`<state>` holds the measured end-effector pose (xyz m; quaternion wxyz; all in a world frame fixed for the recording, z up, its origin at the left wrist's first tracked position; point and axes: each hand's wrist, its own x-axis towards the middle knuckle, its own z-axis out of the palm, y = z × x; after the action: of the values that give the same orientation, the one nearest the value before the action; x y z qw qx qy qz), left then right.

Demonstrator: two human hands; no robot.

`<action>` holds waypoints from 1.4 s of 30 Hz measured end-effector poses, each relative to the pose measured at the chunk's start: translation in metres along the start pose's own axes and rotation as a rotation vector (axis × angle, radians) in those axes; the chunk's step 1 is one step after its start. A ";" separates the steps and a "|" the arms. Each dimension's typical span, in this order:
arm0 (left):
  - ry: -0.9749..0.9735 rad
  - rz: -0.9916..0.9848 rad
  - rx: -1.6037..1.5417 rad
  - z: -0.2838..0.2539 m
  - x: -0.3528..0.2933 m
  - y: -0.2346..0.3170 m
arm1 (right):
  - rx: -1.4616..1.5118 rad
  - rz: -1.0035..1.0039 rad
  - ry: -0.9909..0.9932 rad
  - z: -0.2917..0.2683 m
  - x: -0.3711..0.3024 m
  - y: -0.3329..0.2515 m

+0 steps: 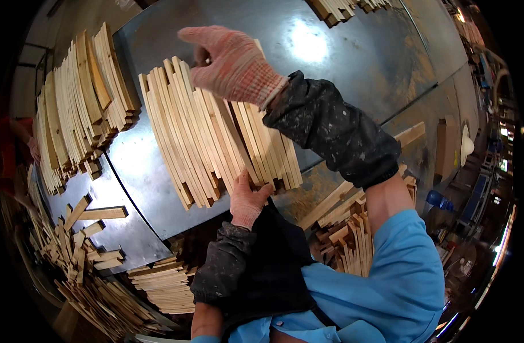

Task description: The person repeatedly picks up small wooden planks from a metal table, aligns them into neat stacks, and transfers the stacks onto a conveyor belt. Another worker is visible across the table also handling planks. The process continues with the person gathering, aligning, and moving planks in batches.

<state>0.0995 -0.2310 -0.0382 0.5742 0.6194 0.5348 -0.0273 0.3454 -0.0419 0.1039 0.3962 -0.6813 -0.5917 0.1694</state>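
Observation:
Many pale wooden strips [184, 131] lie side by side in a flat bundle on the metal table in front of me. My left hand [248, 203], in a pinkish knit glove, is at the bundle's near edge, its fingers closed on the near end of one wooden strip [234, 137]. That strip seems turned a little against its neighbours, with a dark gap beside it. My right hand [230, 63], gloved alike, is raised over the far part of the bundle. Its thumb and forefinger stand apart with nothing visible between them; the other fingers are partly hidden.
Another strip bundle [79, 97] lies on the metal table [142, 171] at left, with short offcuts [79, 240] nearer. A person's red sleeve [16, 148] shows at far left. More strips [164, 286] are stacked below the near edge, and others [350, 240] at right.

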 end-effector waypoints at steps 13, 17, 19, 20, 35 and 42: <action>-0.359 -0.287 -0.358 -0.093 -0.045 -0.004 | 0.526 0.202 0.165 -0.050 -0.107 -0.033; -0.197 -0.283 -0.545 -0.132 -0.082 -0.042 | 0.737 0.571 0.200 -0.029 -0.188 0.007; -0.147 -0.293 -0.640 -0.149 -0.095 -0.067 | 0.824 0.728 0.232 -0.009 -0.239 0.019; -0.126 -0.286 -0.691 -0.157 -0.102 -0.080 | 0.879 0.797 0.257 0.002 -0.263 0.023; 0.366 -0.075 -1.012 -0.254 -0.147 -0.227 | 0.829 1.242 0.200 0.110 -0.425 -0.019; 0.475 0.000 -1.069 -0.196 -0.161 -0.248 | 0.805 1.179 -0.020 0.135 -0.440 -0.035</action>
<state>-0.2552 -0.2446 -0.0371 0.6714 0.2329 0.5883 0.3858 0.1202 -0.4106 -0.0598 0.4540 -0.6870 -0.0199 0.5670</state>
